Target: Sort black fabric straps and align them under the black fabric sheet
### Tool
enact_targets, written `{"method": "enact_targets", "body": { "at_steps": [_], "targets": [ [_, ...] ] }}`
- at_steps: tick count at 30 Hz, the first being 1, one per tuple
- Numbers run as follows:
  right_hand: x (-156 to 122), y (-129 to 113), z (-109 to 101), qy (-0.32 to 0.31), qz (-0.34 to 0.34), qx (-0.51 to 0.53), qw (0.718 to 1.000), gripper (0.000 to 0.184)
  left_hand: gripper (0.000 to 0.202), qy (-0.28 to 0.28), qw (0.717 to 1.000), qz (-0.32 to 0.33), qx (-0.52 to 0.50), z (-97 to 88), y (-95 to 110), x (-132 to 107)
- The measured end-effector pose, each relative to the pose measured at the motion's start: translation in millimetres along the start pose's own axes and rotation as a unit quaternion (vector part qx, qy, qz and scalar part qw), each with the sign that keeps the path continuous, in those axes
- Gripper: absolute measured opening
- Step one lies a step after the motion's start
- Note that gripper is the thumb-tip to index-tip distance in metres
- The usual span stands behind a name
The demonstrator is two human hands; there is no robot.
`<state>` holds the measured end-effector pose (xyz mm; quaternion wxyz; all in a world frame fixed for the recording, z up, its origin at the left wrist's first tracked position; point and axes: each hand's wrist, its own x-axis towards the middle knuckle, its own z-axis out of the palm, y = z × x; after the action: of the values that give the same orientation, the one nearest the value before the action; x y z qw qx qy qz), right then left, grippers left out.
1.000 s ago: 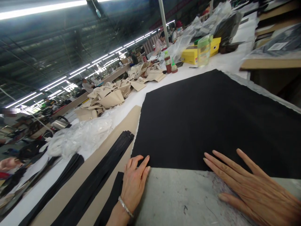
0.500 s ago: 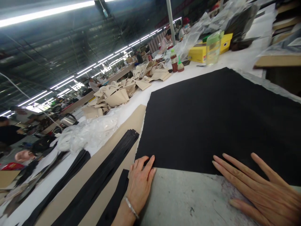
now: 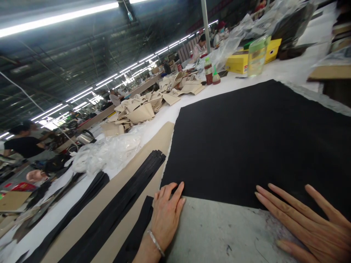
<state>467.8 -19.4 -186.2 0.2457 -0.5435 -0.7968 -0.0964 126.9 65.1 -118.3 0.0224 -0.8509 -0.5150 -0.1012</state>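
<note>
A broad black sheet (image 3: 233, 146) lies flat over a grey surface (image 3: 216, 230).

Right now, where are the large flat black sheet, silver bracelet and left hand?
Large flat black sheet (image 3: 236, 142), head view: middle of top face.
Silver bracelet (image 3: 155, 242), head view: visible band.
Left hand (image 3: 168, 210), head view: its back.

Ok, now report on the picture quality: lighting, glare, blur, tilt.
Head view: the tube light at upper left glares white; head view: the scene leans, its pole slanting; head view: the black sheet shows little surface detail; head view: the right hand looks slightly soft, the distant person in black softer.
</note>
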Motion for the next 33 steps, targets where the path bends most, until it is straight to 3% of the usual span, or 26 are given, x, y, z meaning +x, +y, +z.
{"method": "enact_targets", "body": {
  "at_steps": [12,18,24,28,31,33],
  "targets": [
    [4.5,4.4,3.0,0.028,-0.067,-0.083,0.994,0.088,0.039,0.008,0.998,-0.060,-0.019,5.9,-2.2,-4.0],
    [4.7,0.9,-2.0,0.012,-0.058,-0.075,0.995,0.083,0.038,0.009,0.998,-0.055,-0.004,6.8,-6.0,-5.4],
    [2.1,-1.2,-6.1,-0.030,-0.032,-0.059,0.997,0.080,0.037,0.020,0.999,-0.026,0.023,9.4,-13.1,-5.0],
    [6.6,-4.0,-21.2,-0.044,-0.043,-0.037,0.997,0.078,0.035,0.064,0.998,-0.002,0.013,11.7,-19.0,-4.6],
    [11.8,-7.4,-35.0,-0.049,-0.049,-0.028,0.997,0.075,0.034,0.112,0.993,0.040,0.006,8.1,-10.2,2.7],
    [13.5,-9.2,-41.7,-0.071,-0.047,-0.015,0.996,0.074,0.035,0.123,0.988,0.096,0.003,3.7,6.7,11.9]
  ]
}}
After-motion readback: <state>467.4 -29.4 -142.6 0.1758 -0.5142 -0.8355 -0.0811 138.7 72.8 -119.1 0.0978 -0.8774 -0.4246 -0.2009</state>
